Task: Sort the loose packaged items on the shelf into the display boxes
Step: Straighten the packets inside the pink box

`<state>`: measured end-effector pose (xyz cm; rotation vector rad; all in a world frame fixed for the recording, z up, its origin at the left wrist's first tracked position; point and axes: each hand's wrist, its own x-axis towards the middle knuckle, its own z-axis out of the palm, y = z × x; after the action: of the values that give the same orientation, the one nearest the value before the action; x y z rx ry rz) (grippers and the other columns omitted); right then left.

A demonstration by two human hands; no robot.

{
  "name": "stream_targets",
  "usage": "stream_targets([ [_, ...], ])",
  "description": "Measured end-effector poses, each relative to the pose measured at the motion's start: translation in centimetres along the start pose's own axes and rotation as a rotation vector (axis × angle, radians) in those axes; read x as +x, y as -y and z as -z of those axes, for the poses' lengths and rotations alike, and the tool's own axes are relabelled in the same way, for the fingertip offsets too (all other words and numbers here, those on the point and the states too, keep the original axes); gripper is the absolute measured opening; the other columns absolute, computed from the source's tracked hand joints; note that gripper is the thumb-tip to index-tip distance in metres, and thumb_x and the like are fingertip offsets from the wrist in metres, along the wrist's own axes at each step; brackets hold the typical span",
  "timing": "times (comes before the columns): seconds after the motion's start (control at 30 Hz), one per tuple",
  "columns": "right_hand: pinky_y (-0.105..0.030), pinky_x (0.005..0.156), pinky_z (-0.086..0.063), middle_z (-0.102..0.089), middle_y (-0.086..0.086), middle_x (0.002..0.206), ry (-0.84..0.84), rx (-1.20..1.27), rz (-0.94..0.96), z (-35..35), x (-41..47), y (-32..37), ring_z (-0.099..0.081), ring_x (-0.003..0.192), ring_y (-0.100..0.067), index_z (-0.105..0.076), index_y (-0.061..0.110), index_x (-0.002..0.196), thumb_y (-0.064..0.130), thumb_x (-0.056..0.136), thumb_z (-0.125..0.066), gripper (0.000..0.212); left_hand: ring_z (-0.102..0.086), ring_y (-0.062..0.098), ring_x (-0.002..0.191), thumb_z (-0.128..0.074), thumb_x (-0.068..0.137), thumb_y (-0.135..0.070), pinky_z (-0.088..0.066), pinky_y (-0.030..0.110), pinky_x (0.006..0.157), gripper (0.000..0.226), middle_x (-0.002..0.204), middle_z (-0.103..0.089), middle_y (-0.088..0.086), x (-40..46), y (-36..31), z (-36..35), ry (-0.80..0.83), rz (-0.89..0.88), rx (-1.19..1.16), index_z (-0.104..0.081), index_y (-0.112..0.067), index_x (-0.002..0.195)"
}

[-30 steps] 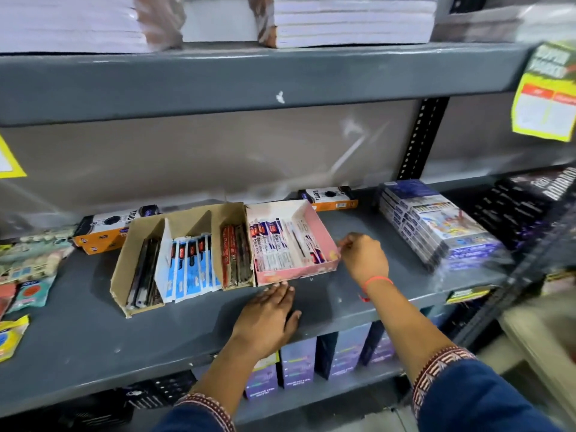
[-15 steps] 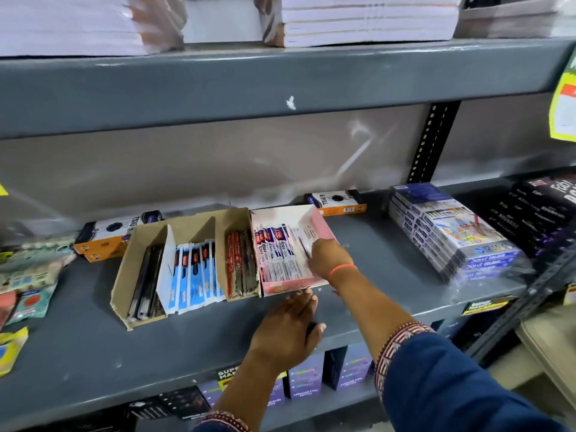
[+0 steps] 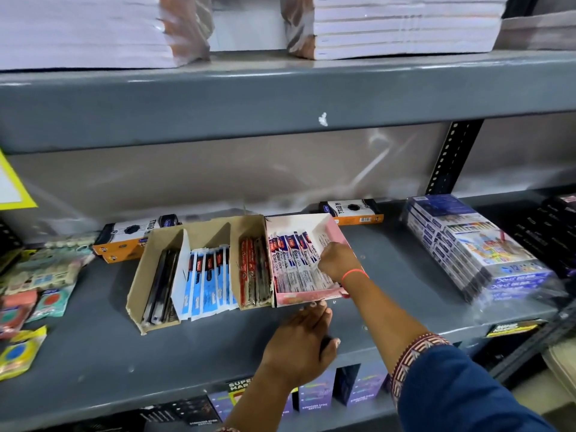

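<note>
We sort packets into the pink display box [image 3: 335, 230] on the grey shelf [image 3: 93, 353].

Our right hand [image 3: 338, 261] reaches inside the box, fingers curled on the white, red and blue packets [image 3: 293, 260] lined up there. Our left hand [image 3: 300, 341] lies flat and loose on the shelf, fingertips at the box's front edge. Just left stands a brown cardboard box [image 3: 146, 272] of blue and red packs; wrapped colour sets [image 3: 477, 244] sit well apart to the right.

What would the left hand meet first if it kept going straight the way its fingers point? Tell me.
Probably the front wall of the pink display box: the left hand lies on the shelf with fingertips about touching it, though depth is unclear.
</note>
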<state>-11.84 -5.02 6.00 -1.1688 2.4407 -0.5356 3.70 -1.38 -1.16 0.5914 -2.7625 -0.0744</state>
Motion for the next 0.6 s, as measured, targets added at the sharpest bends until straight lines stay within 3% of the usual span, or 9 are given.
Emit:
stream_targets([
  [0.03, -0.030, 0.074, -0.048, -0.065, -0.021, 0.111, 0.014, 0.023, -0.006, 0.1, 0.2, -0.1, -0.059, 0.087, -0.029, -0.060, -0.003, 0.105, 0.001, 0.085, -0.040, 0.028, -0.062, 0.017, 0.105, -0.064, 0.076, -0.046, -0.051, 0.026, 0.080, 0.049, 0.117, -0.066, 0.003, -0.1, -0.1, 0.1, -0.020, -0.014, 0.031, -0.063, -0.014, 0.113],
  [0.1, -0.031, 0.074, -0.048, -0.065, -0.020, 0.112, 0.018, 0.029, -0.017, 0.1, 0.2, -0.4, -0.061, 0.092, -0.029, -0.060, -0.003, 0.106, 0.002, 0.086, -0.042, 0.027, -0.065, 0.012, 0.098, -0.070, 0.069, -0.047, -0.051, 0.022, 0.077, 0.048, 0.108, -0.070, -0.001, -0.1, -0.2, 0.2, -0.079, -0.028, 0.064, -0.067, -0.016, 0.106],
  [0.23, -0.035, 0.084, -0.052, -0.065, -0.019, 0.114, -0.006, -0.061, 0.003, -0.2, 0.0, -0.3, -0.063, 0.104, -0.034, -0.060, 0.000, 0.110, 0.004, 0.086, -0.045, 0.029, -0.064, 0.013, 0.098, -0.072, 0.069, -0.045, -0.051, 0.024, 0.079, 0.049, 0.108, -0.070, 0.001, -0.1, -0.2, 0.0, -0.119, -0.032, 0.099, -0.067, -0.015, 0.107],
  [0.4, -0.038, 0.082, -0.053, -0.065, -0.016, 0.115, -0.139, -0.274, 0.032, 0.8, 0.5, -0.4, -0.064, 0.106, -0.034, -0.058, 0.002, 0.116, 0.001, 0.089, -0.041, 0.031, -0.063, 0.011, 0.101, -0.067, 0.072, -0.048, -0.050, 0.023, 0.082, 0.049, 0.111, -0.069, -0.001, 0.0, -0.2, 0.0, -0.113, -0.025, 0.113, -0.066, -0.016, 0.109],
  [0.6, -0.039, 0.084, -0.055, -0.064, -0.016, 0.119, -0.060, -0.362, 0.006, -0.6, 0.8, -0.1, -0.065, 0.106, -0.032, -0.055, 0.003, 0.120, 0.007, 0.093, -0.040, 0.031, -0.062, 0.012, 0.102, -0.065, 0.074, -0.048, -0.049, 0.023, 0.084, 0.048, 0.112, -0.068, 0.000, -0.1, -0.2, 0.0, -0.112, -0.028, 0.087, -0.065, -0.016, 0.110],
])
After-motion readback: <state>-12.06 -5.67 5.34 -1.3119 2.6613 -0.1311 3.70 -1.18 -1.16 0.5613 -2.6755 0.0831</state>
